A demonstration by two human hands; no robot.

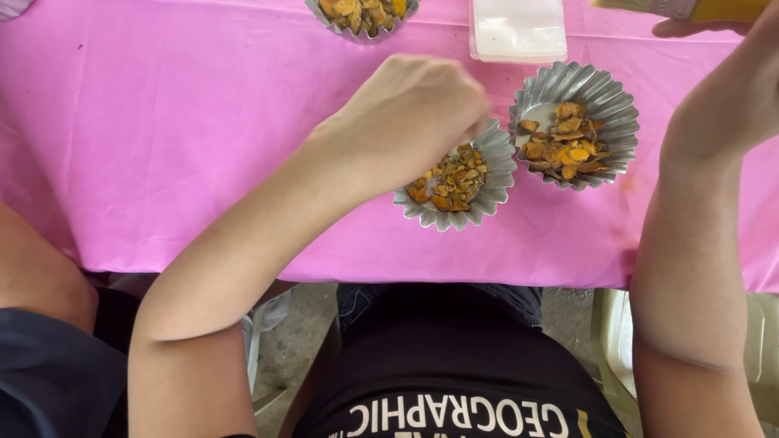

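My left hand (406, 113) reaches over the pink tablecloth (162, 122), seen from the back with its fingers curled down. The fingertips touch the near fluted metal cup (487, 199), which holds small orange-brown pieces (450, 182); whether they pinch a piece is hidden. A second fluted cup (613, 109) just to the right holds larger orange slices (564, 146). My right forearm (698, 203) rises along the right side. Only the heel of my right hand (763, 36) shows at the top right corner, next to a yellow-handled brush (690, 8); its grip is out of frame.
A third fluted cup (361, 16) of orange pieces sits at the top edge, beside a white rectangular container (519, 28). Another person's limb and dark clothing (40, 324) are at the lower left. The table's front edge runs across the middle, with pale chairs below.
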